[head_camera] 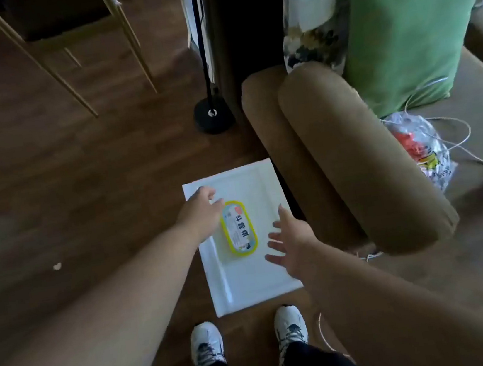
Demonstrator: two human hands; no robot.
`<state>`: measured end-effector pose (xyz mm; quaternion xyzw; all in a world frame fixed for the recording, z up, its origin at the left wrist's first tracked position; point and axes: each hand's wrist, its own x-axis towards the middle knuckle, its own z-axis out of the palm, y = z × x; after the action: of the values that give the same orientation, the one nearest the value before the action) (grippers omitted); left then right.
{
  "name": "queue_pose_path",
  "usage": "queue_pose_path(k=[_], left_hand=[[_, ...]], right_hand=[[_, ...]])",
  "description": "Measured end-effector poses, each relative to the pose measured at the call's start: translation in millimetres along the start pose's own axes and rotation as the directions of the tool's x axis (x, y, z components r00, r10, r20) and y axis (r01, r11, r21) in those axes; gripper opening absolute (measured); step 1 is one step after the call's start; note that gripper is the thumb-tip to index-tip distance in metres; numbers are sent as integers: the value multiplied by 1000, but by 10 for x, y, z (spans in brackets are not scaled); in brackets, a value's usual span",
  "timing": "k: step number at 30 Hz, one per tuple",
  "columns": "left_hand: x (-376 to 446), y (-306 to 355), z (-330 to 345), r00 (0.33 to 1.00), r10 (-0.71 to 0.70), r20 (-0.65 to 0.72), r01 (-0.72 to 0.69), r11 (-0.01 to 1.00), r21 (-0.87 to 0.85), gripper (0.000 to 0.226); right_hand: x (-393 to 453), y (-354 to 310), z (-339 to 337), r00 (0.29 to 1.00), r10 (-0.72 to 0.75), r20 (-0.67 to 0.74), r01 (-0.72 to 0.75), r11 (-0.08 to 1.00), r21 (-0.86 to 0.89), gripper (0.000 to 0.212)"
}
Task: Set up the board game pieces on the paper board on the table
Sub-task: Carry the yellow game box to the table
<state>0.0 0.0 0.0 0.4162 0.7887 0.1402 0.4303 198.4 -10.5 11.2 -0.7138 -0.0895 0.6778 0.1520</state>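
A white rectangular tray or flat box [241,287] lies on the wooden floor in front of my feet. On it rests an oblong pack with a yellow rim and printed label [238,229]. My left hand [200,214] hovers over the tray's left edge, fingers loosely apart, beside the pack's upper left end. My right hand [292,240] hangs over the tray's right side with fingers spread and holds nothing. No paper board or game pieces are visible.
A brown sofa armrest [351,165] stands right of the tray. A green cushion [410,28], a plastic bag [420,150] and loose string lie on the sofa. A black lamp base [213,114] stands beyond; thin table legs at far left.
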Motion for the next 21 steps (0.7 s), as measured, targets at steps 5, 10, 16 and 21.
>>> queue_pose_path(k=[5,10,16,21], left_hand=[[332,-244,367,989,-31,147,-1,977,213,54],[451,-328,514,992,-37,121,5,967,255,53],[410,-163,205,994,-106,40,105,994,24,36],[-15,304,-645,988,-149,-35,139,969,-203,24]], right_hand=[[426,328,268,989,148,-24,-149,988,-27,60],[564,292,427,989,145,-43,-144,989,10,53],[463,38,368,985,-11,-171,-14,989,-148,11],[-292,-518,494,959,-264,-105,233,941,-245,8]])
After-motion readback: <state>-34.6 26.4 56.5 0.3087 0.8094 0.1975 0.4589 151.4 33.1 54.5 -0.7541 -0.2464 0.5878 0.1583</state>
